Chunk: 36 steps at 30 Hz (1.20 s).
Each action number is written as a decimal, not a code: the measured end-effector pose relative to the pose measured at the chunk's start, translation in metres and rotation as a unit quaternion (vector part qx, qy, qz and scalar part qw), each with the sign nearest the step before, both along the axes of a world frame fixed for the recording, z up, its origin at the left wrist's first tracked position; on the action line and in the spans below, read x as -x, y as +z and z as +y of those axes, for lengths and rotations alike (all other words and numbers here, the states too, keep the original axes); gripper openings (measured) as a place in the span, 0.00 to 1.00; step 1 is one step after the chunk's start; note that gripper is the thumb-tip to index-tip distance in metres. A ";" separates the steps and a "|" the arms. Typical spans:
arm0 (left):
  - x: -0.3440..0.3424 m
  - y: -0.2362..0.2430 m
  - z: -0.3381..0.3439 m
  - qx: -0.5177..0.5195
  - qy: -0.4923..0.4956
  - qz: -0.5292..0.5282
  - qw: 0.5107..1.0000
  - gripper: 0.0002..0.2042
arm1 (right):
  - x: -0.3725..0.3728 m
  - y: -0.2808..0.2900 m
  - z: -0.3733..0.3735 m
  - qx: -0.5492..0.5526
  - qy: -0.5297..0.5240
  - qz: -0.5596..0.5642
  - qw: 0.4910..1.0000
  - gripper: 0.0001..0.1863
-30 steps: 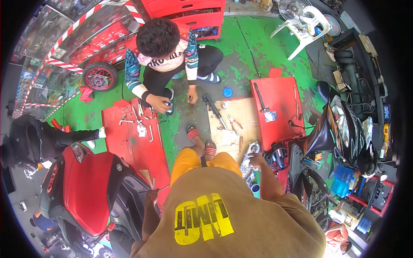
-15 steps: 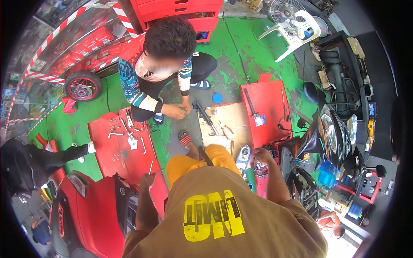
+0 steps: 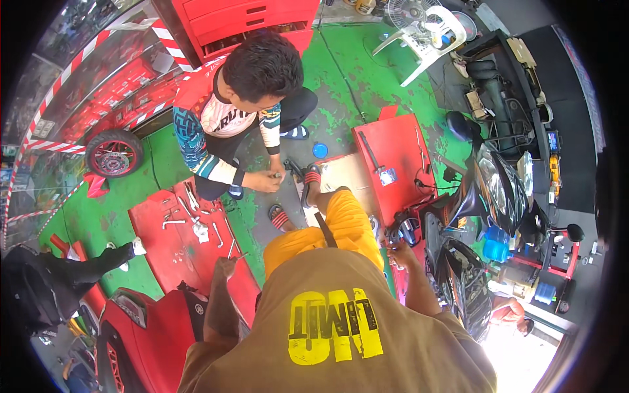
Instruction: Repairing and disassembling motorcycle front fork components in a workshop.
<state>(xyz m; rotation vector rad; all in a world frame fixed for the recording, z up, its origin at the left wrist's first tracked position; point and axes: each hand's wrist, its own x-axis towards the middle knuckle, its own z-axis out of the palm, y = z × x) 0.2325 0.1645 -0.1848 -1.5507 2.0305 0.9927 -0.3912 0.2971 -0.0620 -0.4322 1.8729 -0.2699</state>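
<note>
My left hand [image 3: 225,266] is closed round a thin metal rod-like tool [image 3: 232,247], above the near end of the red platform [image 3: 164,245] on the left. Several wrenches and small tools [image 3: 190,200] lie on that platform. On the right, my right hand [image 3: 401,254] is closed beside the black motorcycle's [image 3: 452,226] end and a second red platform [image 3: 377,147]; what its fingers hold, if anything, is too small to name. One of my sandalled feet [image 3: 313,180] stands on the cardboard [image 3: 347,177], the other [image 3: 280,216] on the floor.
A person [image 3: 226,124] squats ahead, hands [image 3: 265,180] together around something small. A red motorcycle [image 3: 157,327] stands at the near left. A loose wheel [image 3: 114,154], a red tool cabinet [image 3: 252,13], a white chair [image 3: 429,49] and a blue lid [image 3: 320,150] are around.
One of my feet has stepped forward onto the cardboard, hiding tools there. My body leans differently and the scene has shifted left. Both hands keep their closed grip.
</note>
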 end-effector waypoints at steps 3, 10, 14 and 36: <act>-0.016 -0.015 0.012 -0.047 -0.013 -0.031 0.998 0.18 | -0.002 -0.004 0.001 0.009 -0.025 -0.003 1.000 0.13; -0.030 -0.031 0.016 -0.168 0.251 -0.060 0.951 0.21 | -0.024 0.027 -0.026 -0.013 -0.033 0.031 0.999 0.14; -0.038 -0.027 0.016 -0.116 0.325 -0.017 0.938 0.23 | -0.024 0.027 -0.032 -0.008 -0.007 0.025 1.000 0.14; -0.052 0.003 0.062 -0.081 0.462 0.009 0.883 0.24 | -0.034 -0.016 -0.096 0.019 0.076 0.012 0.997 0.10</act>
